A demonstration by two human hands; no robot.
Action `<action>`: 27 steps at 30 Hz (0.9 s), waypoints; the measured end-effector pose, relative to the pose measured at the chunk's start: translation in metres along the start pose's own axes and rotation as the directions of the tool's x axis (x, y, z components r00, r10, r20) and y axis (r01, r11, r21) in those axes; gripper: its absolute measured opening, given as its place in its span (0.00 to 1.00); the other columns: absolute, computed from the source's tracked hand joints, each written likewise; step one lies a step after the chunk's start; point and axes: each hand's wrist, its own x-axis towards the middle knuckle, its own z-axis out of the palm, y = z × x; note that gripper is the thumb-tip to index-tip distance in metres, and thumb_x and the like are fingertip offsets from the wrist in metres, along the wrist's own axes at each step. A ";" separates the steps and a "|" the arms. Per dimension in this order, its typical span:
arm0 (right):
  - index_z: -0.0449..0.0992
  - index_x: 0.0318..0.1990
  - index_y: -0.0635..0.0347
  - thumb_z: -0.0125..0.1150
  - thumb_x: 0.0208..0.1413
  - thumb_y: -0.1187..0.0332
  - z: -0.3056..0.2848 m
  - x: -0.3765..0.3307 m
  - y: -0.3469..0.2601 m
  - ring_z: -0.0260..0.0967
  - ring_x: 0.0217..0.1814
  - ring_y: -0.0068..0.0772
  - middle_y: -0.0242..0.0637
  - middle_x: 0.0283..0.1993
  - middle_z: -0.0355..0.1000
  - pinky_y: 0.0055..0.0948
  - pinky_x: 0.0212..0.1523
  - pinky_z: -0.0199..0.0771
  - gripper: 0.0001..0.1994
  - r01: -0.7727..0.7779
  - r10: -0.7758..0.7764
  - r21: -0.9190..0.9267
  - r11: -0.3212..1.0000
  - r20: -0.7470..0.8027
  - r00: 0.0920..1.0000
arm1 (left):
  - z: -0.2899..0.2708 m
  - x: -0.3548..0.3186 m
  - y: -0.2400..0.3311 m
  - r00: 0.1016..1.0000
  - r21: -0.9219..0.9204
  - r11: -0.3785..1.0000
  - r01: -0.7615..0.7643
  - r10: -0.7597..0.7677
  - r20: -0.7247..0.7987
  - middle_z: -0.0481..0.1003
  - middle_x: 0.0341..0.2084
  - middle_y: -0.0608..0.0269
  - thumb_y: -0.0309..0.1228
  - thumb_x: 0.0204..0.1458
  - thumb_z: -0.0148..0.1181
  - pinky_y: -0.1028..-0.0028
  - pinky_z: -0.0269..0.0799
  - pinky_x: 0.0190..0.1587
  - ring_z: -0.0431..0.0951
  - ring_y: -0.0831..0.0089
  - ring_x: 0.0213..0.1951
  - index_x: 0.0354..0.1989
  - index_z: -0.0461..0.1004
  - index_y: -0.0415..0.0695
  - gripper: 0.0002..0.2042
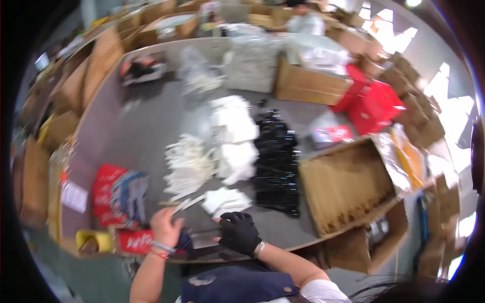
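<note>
My bare left hand (165,228) is at the near edge of the table, its fingertips on the end of a thin white strip (185,204). My right hand (239,234), in a black glove with bare fingertips, is beside a small stack of white cards (227,200). Its thumb and forefinger are apart, and I see nothing held in them. Between my hands lies a greyish, see-through flat piece (204,239), blurred. Beyond are a heap of white strips (188,164), stacks of white sheets (235,126) and a long pile of shiny black pieces (277,161).
Red printed packets (113,194) and a yellow roll (94,241) lie at left. A shallow cardboard box (348,184) sits at right. Bagged goods (252,63), a carton (310,83) and red boxes (376,106) line the far side. Another person (305,22) is in the background.
</note>
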 end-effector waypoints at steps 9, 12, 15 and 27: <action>0.72 0.45 0.61 0.66 0.45 0.63 -0.138 -0.135 0.146 0.65 0.52 0.53 0.48 0.45 0.71 0.44 0.54 0.65 0.19 -0.747 0.470 -0.208 0.631 -0.664 0.582 | 0.016 0.033 -0.051 0.978 0.288 0.958 0.019 -0.078 0.194 0.72 0.28 0.58 0.28 0.40 0.68 0.57 0.66 0.40 0.73 0.55 0.37 0.24 0.74 0.47 0.07; 0.70 0.52 0.62 0.60 0.52 0.58 -0.170 -0.162 0.194 0.59 0.62 0.55 0.52 0.58 0.65 0.50 0.64 0.55 0.23 -0.878 0.584 -0.293 0.380 -0.660 0.473 | 0.011 0.036 -0.053 0.966 0.166 0.981 0.103 -0.139 0.218 0.75 0.24 0.56 0.27 0.41 0.66 0.56 0.69 0.35 0.76 0.52 0.31 0.26 0.73 0.45 0.07; 0.71 0.50 0.61 0.57 0.53 0.56 -0.186 -0.187 0.238 0.62 0.58 0.53 0.50 0.54 0.67 0.49 0.55 0.64 0.22 -0.814 0.595 -0.523 0.253 -0.580 0.557 | 0.002 0.043 -0.019 0.988 0.071 0.997 0.031 -0.041 0.148 0.77 0.24 0.51 0.26 0.43 0.64 0.59 0.72 0.33 0.78 0.52 0.30 0.30 0.74 0.41 0.06; 0.70 0.54 0.71 0.53 0.58 0.63 -0.188 -0.159 0.258 0.63 0.62 0.53 0.55 0.58 0.67 0.43 0.61 0.62 0.21 -0.888 0.735 -0.380 0.261 -0.518 0.438 | 0.009 0.048 0.045 0.964 -0.227 0.966 0.127 -0.066 0.258 0.78 0.22 0.57 0.30 0.48 0.64 0.71 0.73 0.31 0.79 0.65 0.26 0.31 0.77 0.41 0.06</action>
